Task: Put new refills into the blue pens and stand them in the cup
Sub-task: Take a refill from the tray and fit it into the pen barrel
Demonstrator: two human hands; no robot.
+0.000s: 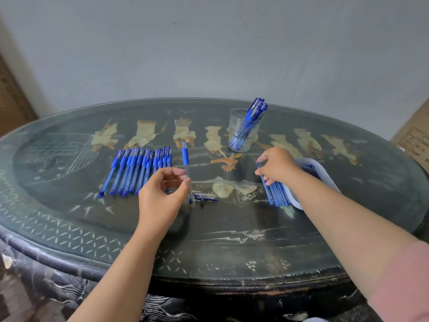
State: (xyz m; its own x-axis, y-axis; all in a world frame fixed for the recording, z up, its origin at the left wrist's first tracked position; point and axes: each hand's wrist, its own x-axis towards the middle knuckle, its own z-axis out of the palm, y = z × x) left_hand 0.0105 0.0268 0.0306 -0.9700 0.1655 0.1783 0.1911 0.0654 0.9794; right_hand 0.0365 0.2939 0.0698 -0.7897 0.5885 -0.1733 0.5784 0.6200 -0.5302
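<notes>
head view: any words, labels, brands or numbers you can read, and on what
No text can be read.
Cardboard box on the right: dark print, too blurred to read.
Cardboard box on the left: faint marks, too blurred to read.
Blue pens: any print too small to tell.

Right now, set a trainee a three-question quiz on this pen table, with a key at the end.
1. True or false: the left hand pinches a pen that is held apart from the row of pens lying on the table.
2. Where do pens already stand? A: a metal tin. B: the glass cup. C: a drawer.
3. Fill in: the right hand curls its fingers on the refills lying beside the white ____.

Key: 1 true; 2 B; 3 tray.
</notes>
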